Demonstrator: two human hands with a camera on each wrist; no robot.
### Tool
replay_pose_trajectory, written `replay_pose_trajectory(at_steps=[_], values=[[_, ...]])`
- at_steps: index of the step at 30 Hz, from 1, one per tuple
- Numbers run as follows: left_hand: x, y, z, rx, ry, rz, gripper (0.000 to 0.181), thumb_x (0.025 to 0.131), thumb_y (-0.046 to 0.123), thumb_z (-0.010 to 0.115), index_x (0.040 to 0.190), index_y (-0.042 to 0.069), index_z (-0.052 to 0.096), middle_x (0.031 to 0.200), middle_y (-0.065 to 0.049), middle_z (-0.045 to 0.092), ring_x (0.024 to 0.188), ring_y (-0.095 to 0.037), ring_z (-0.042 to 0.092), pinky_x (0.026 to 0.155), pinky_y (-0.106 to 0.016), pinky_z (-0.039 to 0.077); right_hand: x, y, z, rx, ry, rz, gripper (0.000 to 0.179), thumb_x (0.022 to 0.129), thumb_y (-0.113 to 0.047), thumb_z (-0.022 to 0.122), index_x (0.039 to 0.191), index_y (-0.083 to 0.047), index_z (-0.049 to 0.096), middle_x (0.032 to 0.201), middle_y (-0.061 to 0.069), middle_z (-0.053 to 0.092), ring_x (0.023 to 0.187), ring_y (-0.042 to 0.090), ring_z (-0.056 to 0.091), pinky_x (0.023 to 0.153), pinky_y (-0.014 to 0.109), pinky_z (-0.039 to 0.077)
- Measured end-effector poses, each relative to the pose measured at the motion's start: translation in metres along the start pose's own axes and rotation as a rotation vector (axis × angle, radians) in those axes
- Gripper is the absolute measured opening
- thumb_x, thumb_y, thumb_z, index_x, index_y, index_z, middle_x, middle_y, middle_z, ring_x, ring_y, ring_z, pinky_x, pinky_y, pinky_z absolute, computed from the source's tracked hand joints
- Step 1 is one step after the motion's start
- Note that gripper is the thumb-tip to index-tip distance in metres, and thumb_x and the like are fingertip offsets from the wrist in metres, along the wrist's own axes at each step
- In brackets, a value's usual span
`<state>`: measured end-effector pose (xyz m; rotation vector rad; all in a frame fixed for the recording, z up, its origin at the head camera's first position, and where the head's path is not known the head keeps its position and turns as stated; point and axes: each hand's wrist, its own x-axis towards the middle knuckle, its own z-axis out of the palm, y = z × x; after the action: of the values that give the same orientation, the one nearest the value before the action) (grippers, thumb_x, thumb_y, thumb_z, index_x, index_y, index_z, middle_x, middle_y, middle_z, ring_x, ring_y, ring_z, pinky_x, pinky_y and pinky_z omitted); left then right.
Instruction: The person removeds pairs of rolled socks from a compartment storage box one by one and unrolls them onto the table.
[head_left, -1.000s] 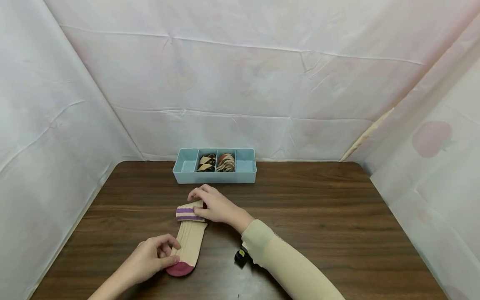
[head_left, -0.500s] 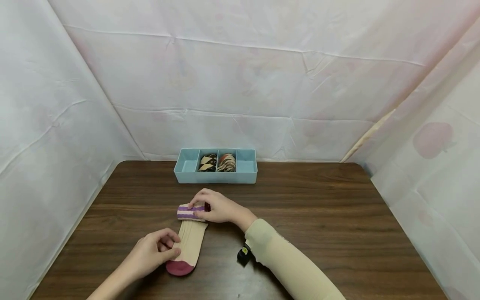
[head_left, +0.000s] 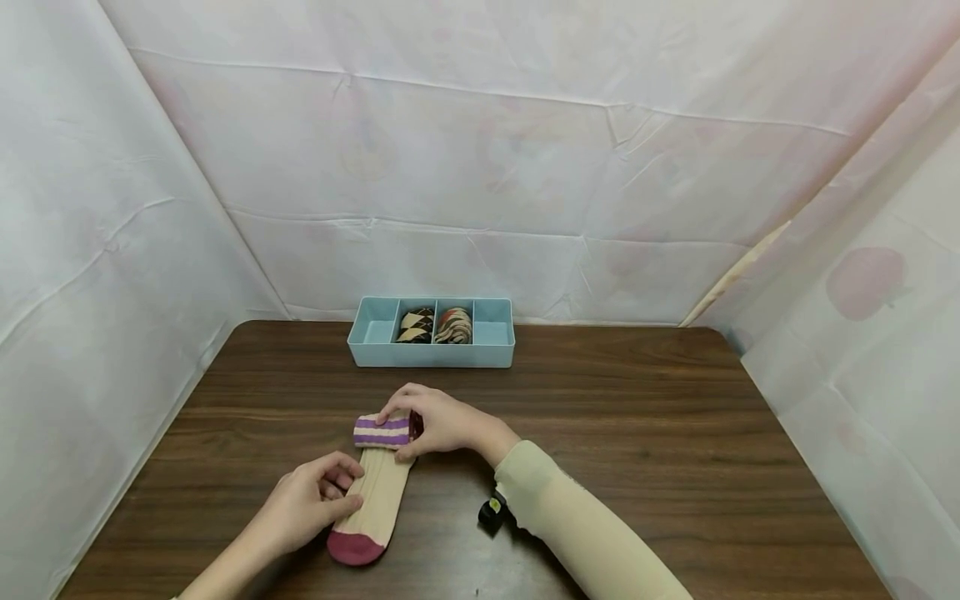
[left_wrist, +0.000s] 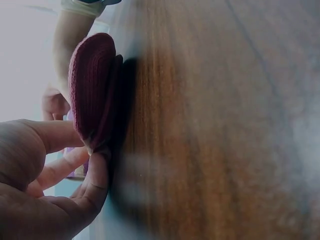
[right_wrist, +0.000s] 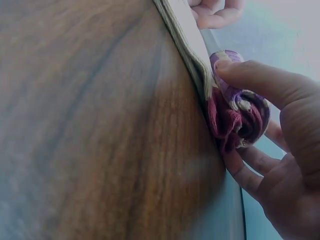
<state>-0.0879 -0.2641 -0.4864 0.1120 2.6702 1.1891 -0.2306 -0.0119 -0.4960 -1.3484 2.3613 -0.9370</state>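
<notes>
On the desk (head_left: 637, 417), a sock (head_left: 377, 496) lies between left hand (head_left: 306, 506), pinching its edge, and right hand (head_left: 447, 425), gripping its partly hidden far roll (head_left: 371, 435).

I can read no word, number or brand anywhere, and the small yellow-green mark (head_left: 495, 505) on the black device (head_left: 490, 518) by my right sleeve (head_left: 588, 521) is too tiny for me to make out.

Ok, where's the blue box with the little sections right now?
In the head view, the blue box stands at the far edge of the table, slightly left of centre, just beyond the right hand and the sock.
</notes>
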Motion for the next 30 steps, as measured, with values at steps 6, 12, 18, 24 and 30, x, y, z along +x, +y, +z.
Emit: replay_pose_trajectory(at_steps=[6, 12, 18, 24, 30], values=[[-0.0036, -0.0021, -0.0002, -0.02, -0.035, 0.029, 0.034, 0.089, 0.019, 0.092, 0.117, 0.016, 0.074, 0.096, 0.001, 0.067, 0.08, -0.011, 0.064, 0.065, -0.028, 0.052, -0.0041, -0.0034, 0.0002, -0.005, -0.009, -0.019, 0.052, 0.091, -0.034, 0.092, 0.138, -0.029, 0.07, 0.142, -0.007, 0.058, 0.128, 0.005, 0.054, 0.108, 0.024, 0.045], [-0.0051, -0.0012, -0.0014, 0.0, -0.064, 0.052, 0.033, 0.09, 0.019, 0.092, 0.116, 0.016, 0.073, 0.09, 0.001, 0.065, 0.075, -0.009, 0.063, 0.063, -0.028, 0.051, -0.0051, -0.0039, 0.0006, -0.02, -0.013, -0.022, 0.057, 0.09, -0.032, 0.094, 0.141, -0.029, 0.069, 0.143, -0.007, 0.057, 0.13, 0.005, 0.053, 0.109, 0.023, 0.045], [-0.0064, 0.0007, -0.0026, 0.017, -0.076, 0.064, 0.032, 0.089, 0.018, 0.092, 0.116, 0.017, 0.073, 0.087, 0.002, 0.065, 0.073, -0.009, 0.062, 0.062, -0.027, 0.05, -0.0048, -0.0047, 0.0013, -0.03, -0.011, -0.018, 0.057, 0.09, -0.03, 0.094, 0.141, -0.027, 0.068, 0.143, -0.005, 0.057, 0.128, 0.007, 0.054, 0.107, 0.021, 0.045], [-0.0063, 0.0, -0.0022, 0.013, -0.079, 0.067, 0.033, 0.09, 0.019, 0.091, 0.117, 0.016, 0.073, 0.086, 0.003, 0.065, 0.072, -0.008, 0.062, 0.061, -0.027, 0.05, -0.0038, -0.0052, 0.0013, -0.033, -0.005, -0.007, 0.054, 0.092, -0.028, 0.092, 0.14, -0.027, 0.068, 0.143, -0.005, 0.057, 0.127, 0.008, 0.056, 0.105, 0.021, 0.046], [-0.0066, -0.0009, -0.0024, -0.004, -0.086, 0.065, 0.033, 0.091, 0.019, 0.091, 0.118, 0.016, 0.072, 0.086, 0.002, 0.066, 0.072, -0.009, 0.062, 0.06, -0.028, 0.05, -0.0027, -0.0033, 0.0026, -0.037, -0.002, 0.006, 0.054, 0.092, -0.029, 0.091, 0.141, -0.029, 0.067, 0.144, -0.006, 0.057, 0.127, 0.006, 0.054, 0.106, 0.023, 0.046]])
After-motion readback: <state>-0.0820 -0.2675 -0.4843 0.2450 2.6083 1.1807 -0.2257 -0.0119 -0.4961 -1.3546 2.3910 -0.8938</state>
